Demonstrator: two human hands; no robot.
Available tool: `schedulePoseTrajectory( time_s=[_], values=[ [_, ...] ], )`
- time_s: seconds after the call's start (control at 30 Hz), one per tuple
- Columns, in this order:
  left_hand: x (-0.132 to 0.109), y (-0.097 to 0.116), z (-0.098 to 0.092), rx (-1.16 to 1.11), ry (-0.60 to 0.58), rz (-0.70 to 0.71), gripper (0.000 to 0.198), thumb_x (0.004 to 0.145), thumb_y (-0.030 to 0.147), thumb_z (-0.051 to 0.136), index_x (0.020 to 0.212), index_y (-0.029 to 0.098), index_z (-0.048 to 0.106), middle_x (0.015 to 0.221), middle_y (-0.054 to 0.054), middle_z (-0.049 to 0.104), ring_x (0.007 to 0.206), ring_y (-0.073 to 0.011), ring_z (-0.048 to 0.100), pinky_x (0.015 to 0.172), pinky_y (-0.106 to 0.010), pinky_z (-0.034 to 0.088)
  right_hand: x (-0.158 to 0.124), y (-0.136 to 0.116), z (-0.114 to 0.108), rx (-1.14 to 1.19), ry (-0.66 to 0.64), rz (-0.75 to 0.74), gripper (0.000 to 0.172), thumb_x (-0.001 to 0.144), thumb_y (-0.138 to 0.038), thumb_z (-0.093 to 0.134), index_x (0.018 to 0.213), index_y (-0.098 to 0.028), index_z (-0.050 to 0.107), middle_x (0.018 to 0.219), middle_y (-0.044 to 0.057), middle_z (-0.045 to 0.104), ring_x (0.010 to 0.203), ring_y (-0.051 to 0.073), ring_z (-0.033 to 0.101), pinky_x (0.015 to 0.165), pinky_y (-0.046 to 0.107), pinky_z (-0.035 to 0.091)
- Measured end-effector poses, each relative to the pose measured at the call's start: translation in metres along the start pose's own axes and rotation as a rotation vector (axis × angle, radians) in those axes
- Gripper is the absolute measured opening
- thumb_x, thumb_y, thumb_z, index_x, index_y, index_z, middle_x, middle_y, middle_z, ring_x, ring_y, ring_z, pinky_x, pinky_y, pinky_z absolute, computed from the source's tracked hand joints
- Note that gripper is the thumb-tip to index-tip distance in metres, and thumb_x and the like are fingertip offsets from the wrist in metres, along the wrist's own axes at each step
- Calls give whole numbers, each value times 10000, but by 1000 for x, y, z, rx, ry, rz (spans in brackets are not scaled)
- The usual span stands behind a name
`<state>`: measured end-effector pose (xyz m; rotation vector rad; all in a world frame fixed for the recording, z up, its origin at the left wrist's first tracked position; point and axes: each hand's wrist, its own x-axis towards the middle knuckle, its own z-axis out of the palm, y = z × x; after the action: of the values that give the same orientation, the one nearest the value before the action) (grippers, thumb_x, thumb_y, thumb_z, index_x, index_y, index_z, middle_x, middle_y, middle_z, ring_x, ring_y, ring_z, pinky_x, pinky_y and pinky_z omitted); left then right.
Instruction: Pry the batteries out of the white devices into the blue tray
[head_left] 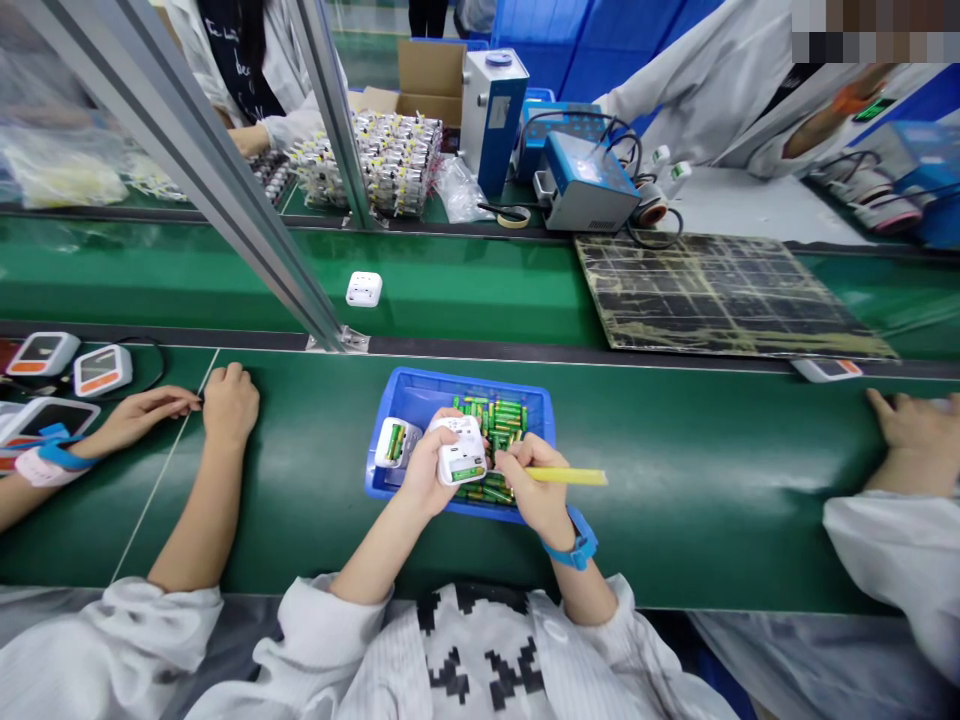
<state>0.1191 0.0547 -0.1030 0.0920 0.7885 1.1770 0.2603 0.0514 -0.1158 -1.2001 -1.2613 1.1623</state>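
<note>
My left hand (427, 474) is closed around a small white electronic device (462, 447), its battery side turned up. A green battery shows in the lower part of its compartment. My right hand (538, 487) grips a flat yellow stick-like tool (574, 476) that points out to the right; the tool's working end is hidden by my fingers near the device's right edge. Both hands are over a blue plastic bin (459, 377) with many loose green batteries (508, 413). A second white device (397, 443), with green batteries fitted, leans at the bin's left side.
A conveyor (465, 285) runs behind the bench and carries a white device (364, 289) and a dark scuffed board (720, 290). A metal post (225, 190) slants down at left. Co-workers' hands lie left (231, 405) and right (919, 440); several devices with screens sit far left.
</note>
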Motion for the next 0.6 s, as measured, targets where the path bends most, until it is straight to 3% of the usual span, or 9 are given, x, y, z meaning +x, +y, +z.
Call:
schedulePoseTrajectory(
  time_s=[0.13, 0.23, 0.37, 0.47, 0.53, 0.6],
  values=[
    [-1, 0, 0, 26, 32, 41, 350, 576, 164, 593, 904, 213, 481, 860, 1, 633, 736, -191, 664, 688, -339, 559, 5, -1, 1, 96, -52, 121, 421, 805, -321, 676, 578, -227, 335, 419, -77, 431, 447, 120, 494, 501, 253, 434],
    [-1, -3, 2, 61, 25, 57, 358, 572, 177, 605, 904, 216, 475, 871, 8, 631, 682, -160, 634, 643, -296, 530, 10, -4, 0, 216, -90, 239, 436, 773, -354, 725, 609, -229, 341, 377, -108, 394, 354, 93, 418, 424, 220, 397],
    [-2, -12, 6, 274, 62, 186, 298, 608, 176, 631, 875, 210, 505, 817, 27, 602, 613, -106, 557, 541, -197, 431, 16, -4, -4, 421, -252, 434, 458, 752, -348, 750, 616, -227, 330, 368, -121, 386, 321, 71, 349, 424, 211, 432],
    [-1, -16, 8, 367, 95, 257, 258, 653, 196, 657, 871, 209, 520, 766, 35, 575, 597, -96, 520, 522, -185, 390, 19, -1, -7, 473, -164, 373, 424, 766, -391, 749, 636, -219, 384, 426, -99, 476, 378, 76, 446, 505, 212, 497],
    [-1, -16, 7, 374, 106, 278, 254, 686, 216, 664, 892, 218, 515, 762, 41, 565, 601, -93, 511, 540, -185, 390, 21, 2, -10, 447, -40, 278, 339, 793, -470, 713, 748, -222, 487, 536, -66, 592, 473, 100, 563, 591, 240, 541],
    [-1, -15, 7, 408, 121, 333, 259, 721, 242, 681, 920, 228, 516, 762, 45, 555, 611, -90, 502, 563, -182, 386, 21, 2, -11, 363, -20, 224, 339, 845, -560, 612, 904, -233, 545, 640, -18, 669, 567, 146, 647, 640, 293, 564]
  ],
)
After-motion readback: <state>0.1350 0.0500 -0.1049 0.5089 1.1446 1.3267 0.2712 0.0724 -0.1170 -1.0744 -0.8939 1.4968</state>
